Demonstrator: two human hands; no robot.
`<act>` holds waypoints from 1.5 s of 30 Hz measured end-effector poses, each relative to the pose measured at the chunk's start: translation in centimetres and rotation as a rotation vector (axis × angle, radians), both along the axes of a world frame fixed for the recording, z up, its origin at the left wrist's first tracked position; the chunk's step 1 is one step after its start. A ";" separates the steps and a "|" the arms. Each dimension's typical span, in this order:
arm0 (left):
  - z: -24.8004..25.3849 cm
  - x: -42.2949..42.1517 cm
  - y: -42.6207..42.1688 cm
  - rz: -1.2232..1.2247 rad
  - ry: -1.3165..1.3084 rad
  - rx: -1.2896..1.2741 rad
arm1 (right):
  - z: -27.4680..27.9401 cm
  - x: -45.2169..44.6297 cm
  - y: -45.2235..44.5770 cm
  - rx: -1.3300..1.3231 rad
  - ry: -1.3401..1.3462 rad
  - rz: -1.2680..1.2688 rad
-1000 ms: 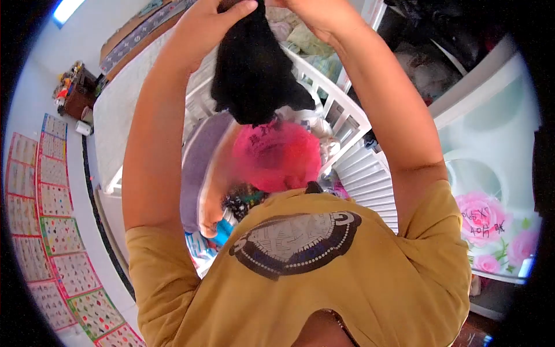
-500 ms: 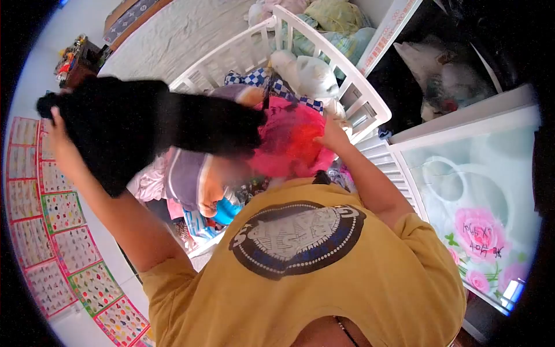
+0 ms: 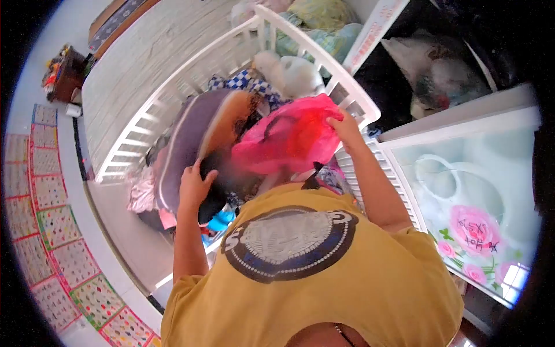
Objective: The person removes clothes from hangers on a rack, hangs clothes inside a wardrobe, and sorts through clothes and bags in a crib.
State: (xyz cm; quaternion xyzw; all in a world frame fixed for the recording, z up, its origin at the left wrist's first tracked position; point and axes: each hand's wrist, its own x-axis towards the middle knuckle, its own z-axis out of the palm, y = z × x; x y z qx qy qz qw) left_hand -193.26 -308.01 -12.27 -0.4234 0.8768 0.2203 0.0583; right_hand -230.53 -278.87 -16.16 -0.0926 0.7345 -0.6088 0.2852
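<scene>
My right hand (image 3: 346, 132) is closed on the edge of a bright pink plastic bag (image 3: 289, 136), which looks crumpled and shows a redder patch inside. To its left, my left hand (image 3: 196, 186) grips a black garment (image 3: 215, 205), partly hidden by the hand and blurred beside the bag. Behind that hand lies a striped purple, white and orange cloth (image 3: 193, 136), spread over the clothes in a white slatted crib (image 3: 136, 136). A blue-and-white checked cloth (image 3: 245, 82) is bunched beyond the bag.
White stuffed bundles (image 3: 300, 75) rest at the crib's far corner. A large bed (image 3: 133, 69) stands behind the crib. On the right is a glossy panel (image 3: 439, 179) with pink flowers; picture charts (image 3: 75, 260) line the left wall. Pink clothing (image 3: 141, 191) hangs out at the crib's left side.
My left hand has come down and inward from the far left, bringing the black garment low beside the bag. The striped cloth is now uncovered. My right hand keeps its hold on the bag.
</scene>
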 end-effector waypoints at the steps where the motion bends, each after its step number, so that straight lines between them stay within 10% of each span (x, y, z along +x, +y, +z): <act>1: -0.7 -1.1 0.5 -0.122 0.128 -0.022 | -2.0 -0.9 0.3 -0.004 0.101 0.026; 10: -10.2 -12.2 3.5 -0.371 0.281 -0.165 | -1.0 0.1 -0.2 -0.215 -0.326 -0.045; 13: -11.2 -12.1 4.4 -0.258 0.418 0.118 | -3.4 0.2 1.1 0.177 0.331 0.190; 16: -14.1 -12.5 4.8 -0.170 0.542 0.485 | -5.9 3.0 1.6 0.149 0.271 0.217; 23: -9.0 -17.4 10.4 -0.467 0.733 0.680 | 3.4 9.8 -2.9 0.112 0.024 0.305; 28: -1.9 -18.0 11.8 -0.861 0.633 0.393 | -4.0 7.6 -4.3 -0.196 -0.117 0.026; 35: 2.8 -17.7 14.5 -0.759 0.468 0.094 | 1.7 6.8 -2.2 -0.486 -0.397 -0.116; 45: -1.1 -18.2 12.8 -0.452 0.472 0.195 | -0.4 6.4 -3.2 0.022 -0.246 0.300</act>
